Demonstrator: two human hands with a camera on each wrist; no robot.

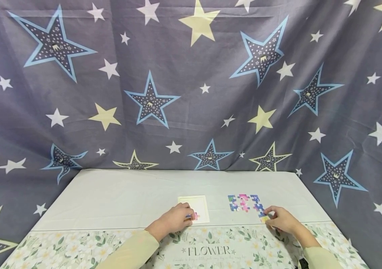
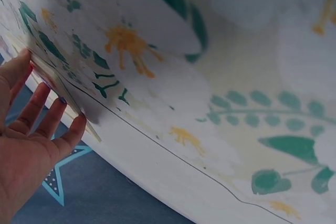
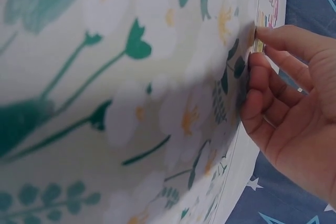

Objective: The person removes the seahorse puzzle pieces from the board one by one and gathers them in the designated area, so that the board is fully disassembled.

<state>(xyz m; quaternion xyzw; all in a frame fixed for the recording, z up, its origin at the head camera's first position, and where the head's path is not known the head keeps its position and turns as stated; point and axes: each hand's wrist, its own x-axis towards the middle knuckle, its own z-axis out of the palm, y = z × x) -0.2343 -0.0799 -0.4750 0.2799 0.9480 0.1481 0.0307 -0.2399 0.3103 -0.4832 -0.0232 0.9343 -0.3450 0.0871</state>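
A square, pale puzzle tray point(image 1: 203, 203) lies on the table with a few pink and blue puzzle pieces point(image 1: 196, 216) at its lower side. My left hand point(image 1: 176, 217) rests over the tray's lower left, its fingertips touching those pieces and partly covering them. In the left wrist view, the fingers point(image 2: 50, 114) reach to the tray's edge, only slightly bent. To the right, my right hand point(image 1: 283, 219) pinches a yellowish puzzle piece point(image 1: 264, 219) between thumb and fingers at the lower end of a loose group. The right wrist view shows that piece point(image 3: 260, 46) edge-on.
Several loosely joined blue and pink puzzle pieces point(image 1: 244, 202) lie right of the tray. A floral cloth point(image 1: 211, 244) with the word FLOWER covers the table's near part; its far part is white point(image 1: 127, 194). A star-patterned curtain point(image 1: 184, 101) hangs behind and at both sides.
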